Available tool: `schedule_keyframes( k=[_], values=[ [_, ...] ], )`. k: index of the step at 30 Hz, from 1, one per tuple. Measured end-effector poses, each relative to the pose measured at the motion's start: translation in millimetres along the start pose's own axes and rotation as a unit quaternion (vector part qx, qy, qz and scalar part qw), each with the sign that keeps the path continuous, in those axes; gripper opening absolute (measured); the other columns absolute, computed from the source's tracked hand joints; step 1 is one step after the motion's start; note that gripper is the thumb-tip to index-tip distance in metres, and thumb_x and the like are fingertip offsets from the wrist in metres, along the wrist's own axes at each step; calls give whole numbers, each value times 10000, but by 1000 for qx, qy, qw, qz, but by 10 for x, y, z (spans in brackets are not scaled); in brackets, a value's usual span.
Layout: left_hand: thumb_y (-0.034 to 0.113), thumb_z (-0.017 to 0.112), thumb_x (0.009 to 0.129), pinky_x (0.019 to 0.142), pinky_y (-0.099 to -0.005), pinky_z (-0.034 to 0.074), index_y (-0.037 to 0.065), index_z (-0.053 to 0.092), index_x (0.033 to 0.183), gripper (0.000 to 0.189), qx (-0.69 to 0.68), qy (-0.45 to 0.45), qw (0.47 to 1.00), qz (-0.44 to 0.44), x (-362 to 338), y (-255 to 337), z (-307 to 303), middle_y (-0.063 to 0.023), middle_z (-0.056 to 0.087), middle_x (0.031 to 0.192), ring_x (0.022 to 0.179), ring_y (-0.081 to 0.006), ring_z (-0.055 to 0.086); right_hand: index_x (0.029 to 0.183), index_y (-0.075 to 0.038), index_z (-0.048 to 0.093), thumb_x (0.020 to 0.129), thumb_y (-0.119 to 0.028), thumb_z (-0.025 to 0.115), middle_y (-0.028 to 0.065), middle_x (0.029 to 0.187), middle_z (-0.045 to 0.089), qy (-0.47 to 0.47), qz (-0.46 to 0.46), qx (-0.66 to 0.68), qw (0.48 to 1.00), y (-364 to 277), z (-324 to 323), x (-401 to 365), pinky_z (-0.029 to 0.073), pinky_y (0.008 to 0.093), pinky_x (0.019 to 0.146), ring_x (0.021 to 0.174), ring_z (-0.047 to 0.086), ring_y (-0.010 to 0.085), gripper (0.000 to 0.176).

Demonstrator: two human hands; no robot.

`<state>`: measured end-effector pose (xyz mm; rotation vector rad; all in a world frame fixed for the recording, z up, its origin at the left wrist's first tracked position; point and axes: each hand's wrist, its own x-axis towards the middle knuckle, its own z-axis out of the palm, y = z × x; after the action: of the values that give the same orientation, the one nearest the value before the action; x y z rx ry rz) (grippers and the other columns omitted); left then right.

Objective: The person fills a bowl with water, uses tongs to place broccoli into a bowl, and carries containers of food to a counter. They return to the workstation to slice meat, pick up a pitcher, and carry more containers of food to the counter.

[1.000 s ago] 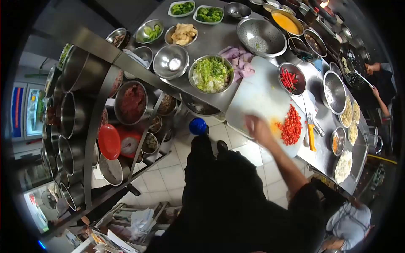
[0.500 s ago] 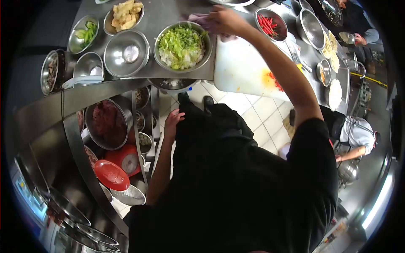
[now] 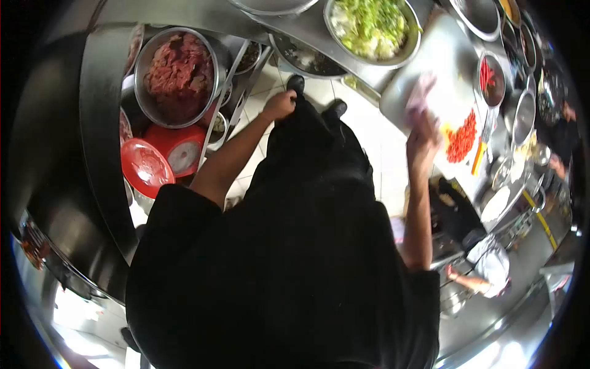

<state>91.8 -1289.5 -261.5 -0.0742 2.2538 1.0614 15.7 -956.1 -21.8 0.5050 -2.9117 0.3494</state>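
Observation:
My right hand [image 3: 423,142] is closed on a purplish cloth [image 3: 421,101] over the left part of the white cutting board [image 3: 447,55]. Just right of that hand, chopped red chilies [image 3: 461,140] lie on the board, with a yellow-handled knife [image 3: 480,157] beside them. My left hand [image 3: 280,106] hangs low near my thigh, its fingers curled; whether it holds anything is hidden. A steel bowl of chopped greens [image 3: 372,27] stands on the counter beyond the board.
On the left, a shelf holds a pot of raw meat [image 3: 178,74] and a red basin [image 3: 147,167]. At the right stand a bowl of whole red chilies [image 3: 490,80] and other steel bowls. Another person [image 3: 488,261] works at the lower right.
The view has turned and shifted. My right hand has come from beside the greens bowl down the board towards me, with the cloth. My left hand's fingers have curled in.

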Motion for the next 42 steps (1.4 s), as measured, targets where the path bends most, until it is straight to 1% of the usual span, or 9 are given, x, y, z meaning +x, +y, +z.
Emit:
schedule_keyframes(
  k=[5, 13, 16, 18, 22, 25, 29, 35, 42],
  values=[
    [187, 500, 842, 810, -412, 458, 55, 594, 1059, 270, -60, 59, 993, -82, -405, -36, 372, -170, 631, 980, 935, -335, 593, 1015, 11, 637, 738, 87, 505, 181, 1027, 636, -270, 134, 228, 926, -49, -613, -205, 472, 349, 856, 981, 612, 258, 316],
    [204, 517, 815, 862, -416, 442, 17, 574, 1047, 303, -128, 172, 960, -179, -1018, 187, 1383, -204, 595, 1046, 1001, -360, 553, 1101, -9, 593, 868, -214, 592, 124, 1016, 633, 178, -227, 28, 957, 30, -760, 1317, 508, 317, 681, 813, 621, 209, 310],
    [251, 568, 806, 921, -375, 423, -2, 531, 1155, 432, -220, 224, 930, -189, -1243, 546, 1850, -209, 576, 1107, 1058, -336, 540, 1056, 4, 601, 858, -183, 581, 68, 1013, 620, -117, -81, 352, 925, -260, -107, 519, 462, 289, 811, 894, 574, 166, 272],
    [295, 619, 776, 990, -377, 372, -25, 495, 1211, 554, -299, 200, 907, -217, -1269, 561, 2332, -230, 507, 1224, 1166, -326, 472, 1039, -37, 601, 836, -129, 607, 60, 935, 625, -284, -145, 465, 826, -552, 641, -97, 459, 270, 747, 832, 589, 156, 223],
    [470, 636, 751, 1046, -513, 247, 58, 296, 1370, 818, -303, 76, 914, -258, -1094, 281, 3569, -283, 208, 1411, 1284, -450, 254, 1067, -57, 548, 863, -213, 587, 90, 890, 592, -567, 407, 501, 512, -424, 2712, -1113, 498, 332, 683, 781, 607, 195, 259],
    [425, 676, 715, 989, -506, 336, 103, 333, 1354, 794, -198, 67, 918, -338, -1053, 227, 4353, -288, 250, 1374, 1232, -453, 320, 1218, -64, 434, 826, -342, 631, 136, 1011, 568, -599, 527, 464, 385, 235, 4775, -1648, 498, 434, 763, 846, 597, 320, 518],
    [210, 647, 726, 926, -455, 415, 92, 499, 1186, 497, -288, 205, 838, -416, -1214, 332, 4441, -156, 422, 1282, 1125, -387, 427, 1400, -117, 193, 754, -400, 699, 207, 1410, 127, -415, 597, 456, 513, 333, 6383, -1517, 409, 608, 889, 1255, 270, 390, 868],
    [137, 641, 685, 955, -458, 377, 88, 546, 1084, 413, -318, 286, 808, -404, -1298, 190, 4375, -160, 420, 1282, 1115, -406, 415, 1315, -125, 363, 632, -234, 826, 110, 1396, 308, -290, 538, 407, 679, 247, 7522, -1210, 417, 521, 900, 1217, 369, 309, 832],
    [133, 637, 689, 956, -463, 371, 86, 553, 1081, 404, -346, 274, 815, -375, -1282, 184, 4379, -154, 418, 1289, 1132, -406, 405, 951, 46, 503, 627, -182, 777, 216, 942, 532, -137, -44, 202, 969, -359, 6748, -1705, 419, 442, 781, 900, 513, 404, 481]
  ],
)
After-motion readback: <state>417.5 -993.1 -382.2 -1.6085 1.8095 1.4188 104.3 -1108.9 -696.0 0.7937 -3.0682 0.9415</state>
